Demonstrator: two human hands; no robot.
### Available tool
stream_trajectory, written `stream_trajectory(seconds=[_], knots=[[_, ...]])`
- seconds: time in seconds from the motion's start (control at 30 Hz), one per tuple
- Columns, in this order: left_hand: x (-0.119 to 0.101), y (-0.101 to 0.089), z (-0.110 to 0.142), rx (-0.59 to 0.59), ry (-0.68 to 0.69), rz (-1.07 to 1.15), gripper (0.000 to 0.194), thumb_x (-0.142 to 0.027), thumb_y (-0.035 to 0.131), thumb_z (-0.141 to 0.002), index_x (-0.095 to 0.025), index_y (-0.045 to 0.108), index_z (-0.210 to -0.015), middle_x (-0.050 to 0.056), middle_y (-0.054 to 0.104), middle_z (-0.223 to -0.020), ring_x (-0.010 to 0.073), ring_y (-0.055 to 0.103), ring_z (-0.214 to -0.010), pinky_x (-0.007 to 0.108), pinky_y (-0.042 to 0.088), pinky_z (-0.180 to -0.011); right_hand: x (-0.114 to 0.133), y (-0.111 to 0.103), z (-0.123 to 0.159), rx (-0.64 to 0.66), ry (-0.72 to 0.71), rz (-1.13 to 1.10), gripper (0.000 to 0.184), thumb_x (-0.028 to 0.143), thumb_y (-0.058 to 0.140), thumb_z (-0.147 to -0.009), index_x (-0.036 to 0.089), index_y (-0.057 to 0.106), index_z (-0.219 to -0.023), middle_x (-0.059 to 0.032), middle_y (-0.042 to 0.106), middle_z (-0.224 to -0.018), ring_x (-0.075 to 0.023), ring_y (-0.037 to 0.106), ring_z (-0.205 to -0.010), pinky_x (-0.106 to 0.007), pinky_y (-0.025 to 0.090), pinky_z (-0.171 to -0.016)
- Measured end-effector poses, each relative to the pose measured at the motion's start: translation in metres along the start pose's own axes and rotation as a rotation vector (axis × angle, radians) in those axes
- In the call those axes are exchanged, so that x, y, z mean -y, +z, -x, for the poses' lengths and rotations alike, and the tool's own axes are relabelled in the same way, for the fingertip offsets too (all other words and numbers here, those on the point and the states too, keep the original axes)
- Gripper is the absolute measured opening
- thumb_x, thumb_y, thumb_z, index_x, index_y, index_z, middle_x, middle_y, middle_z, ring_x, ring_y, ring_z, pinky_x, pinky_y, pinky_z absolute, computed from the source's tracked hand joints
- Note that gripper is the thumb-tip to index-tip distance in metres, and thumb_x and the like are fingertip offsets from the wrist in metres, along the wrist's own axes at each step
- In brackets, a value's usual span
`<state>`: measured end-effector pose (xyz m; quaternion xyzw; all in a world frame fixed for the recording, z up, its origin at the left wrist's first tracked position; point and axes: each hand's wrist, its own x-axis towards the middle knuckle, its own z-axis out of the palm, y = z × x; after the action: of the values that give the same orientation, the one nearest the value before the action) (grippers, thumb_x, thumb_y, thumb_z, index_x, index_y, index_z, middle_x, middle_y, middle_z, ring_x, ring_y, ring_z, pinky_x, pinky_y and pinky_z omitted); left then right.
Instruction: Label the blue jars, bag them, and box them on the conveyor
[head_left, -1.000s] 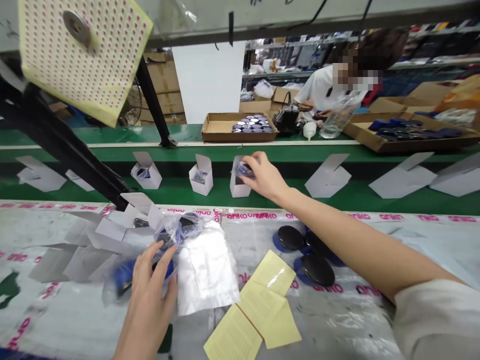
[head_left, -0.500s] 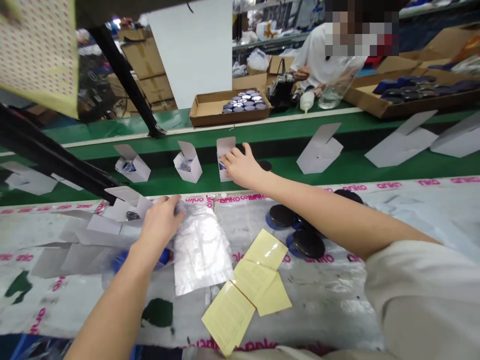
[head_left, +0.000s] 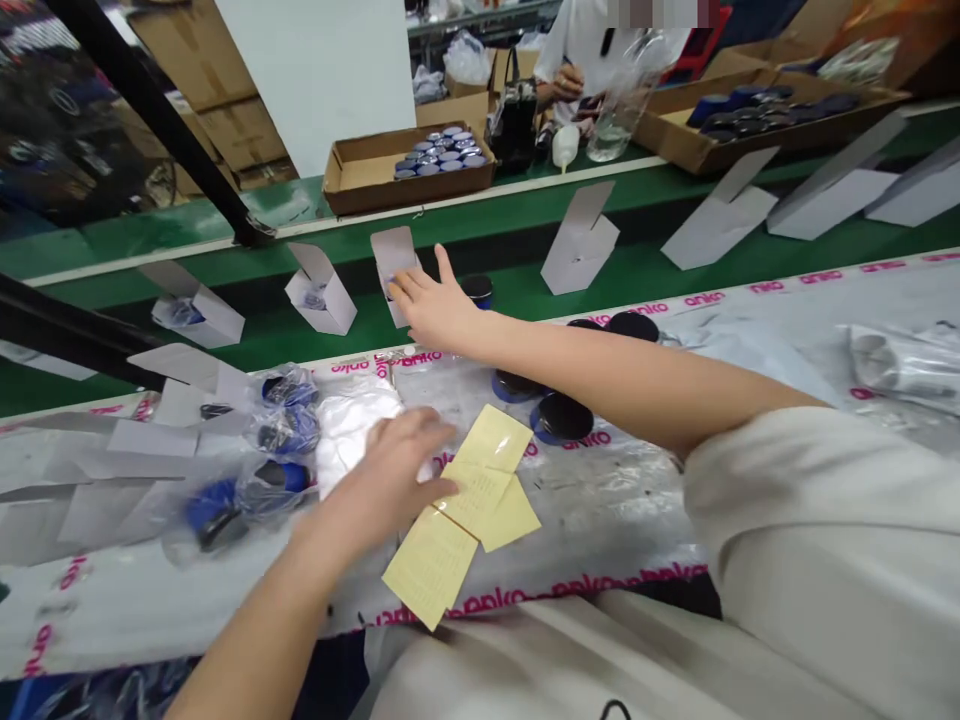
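My right hand (head_left: 433,306) reaches out over the green belt, fingers spread, touching a small white open carton (head_left: 395,266). A black-and-blue round jar (head_left: 477,289) stands just right of it. My left hand (head_left: 401,468) lies over the clear plastic bags (head_left: 346,425) and the edge of the yellow paper slips (head_left: 466,510), its fingers blurred and partly curled. Bagged blue jars (head_left: 285,432) lie left of that hand. Black-lidded jars (head_left: 559,416) sit under my right forearm.
More white open cartons (head_left: 322,292) stand along the green belt (head_left: 645,270). Flat white carton blanks (head_left: 112,470) pile at the left. Across the belt a cardboard tray of jars (head_left: 409,170) and a person in white (head_left: 592,50) sit. A black post (head_left: 165,130) slants at left.
My left hand slid right, from the bagged jars onto the clear bags and yellow slips. My right hand put its bagged jar into the carton and now rests open on it. The view tilted down.
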<state>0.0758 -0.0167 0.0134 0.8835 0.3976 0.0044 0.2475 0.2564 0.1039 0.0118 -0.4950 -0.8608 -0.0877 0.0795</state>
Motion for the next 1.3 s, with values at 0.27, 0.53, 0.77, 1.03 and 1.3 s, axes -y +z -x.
stream_trajectory(seconds=[0.27,0.53,0.77,1.03,1.3], knots=[[0.000,0.032,-0.012,0.127,-0.018,0.296,0.017,-0.015,0.059,-0.088,-0.023,0.073,-0.090,0.001,0.075,-0.091,0.0253,0.066,-0.095,0.043,0.044,-0.101,0.058,-0.044,0.163,0.235,0.208,-0.654,0.035,0.038,0.073,-0.091,0.020,0.062,-0.118,-0.0120,0.069,-0.113,-0.0292,0.065,-0.105,-0.041,0.054,-0.084],[0.005,0.037,-0.014,0.118,0.042,0.368,0.024,-0.028,0.051,-0.097,-0.020,0.066,-0.080,0.000,0.068,-0.079,0.0191,0.062,-0.081,0.040,0.042,-0.098,0.083,0.012,0.204,0.090,0.703,-1.135,0.030,0.019,0.071,-0.085,0.030,0.062,-0.112,0.0011,0.076,-0.089,-0.0231,0.073,-0.083,-0.036,0.055,-0.075],[0.005,0.042,-0.014,0.053,0.077,0.445,0.032,-0.033,0.042,-0.105,-0.020,0.068,-0.090,0.000,0.071,-0.084,0.0166,0.060,-0.079,0.039,0.040,-0.098,0.074,0.002,0.208,0.012,0.535,-0.932,0.018,0.023,0.067,-0.091,0.023,0.069,-0.109,-0.0063,0.078,-0.103,-0.0244,0.072,-0.091,-0.039,0.057,-0.082],[0.001,0.047,-0.011,0.025,0.055,0.424,0.023,-0.034,0.050,-0.103,-0.021,0.068,-0.096,-0.001,0.072,-0.091,0.0186,0.062,-0.087,0.039,0.038,-0.100,0.076,-0.003,0.205,-0.105,0.382,-0.767,0.019,0.014,0.066,-0.094,0.020,0.073,-0.111,-0.0053,0.078,-0.092,-0.0225,0.073,-0.084,-0.035,0.059,-0.077],[0.005,0.061,-0.010,-0.075,0.080,0.498,0.009,-0.030,0.066,-0.096,-0.029,0.074,-0.101,-0.005,0.078,-0.100,0.0179,0.067,-0.090,0.038,0.035,-0.102,0.076,-0.006,0.207,-0.040,0.536,-0.797,0.029,0.012,0.068,-0.090,0.022,0.074,-0.116,-0.0015,0.081,-0.087,-0.0225,0.076,-0.080,-0.035,0.060,-0.077]])
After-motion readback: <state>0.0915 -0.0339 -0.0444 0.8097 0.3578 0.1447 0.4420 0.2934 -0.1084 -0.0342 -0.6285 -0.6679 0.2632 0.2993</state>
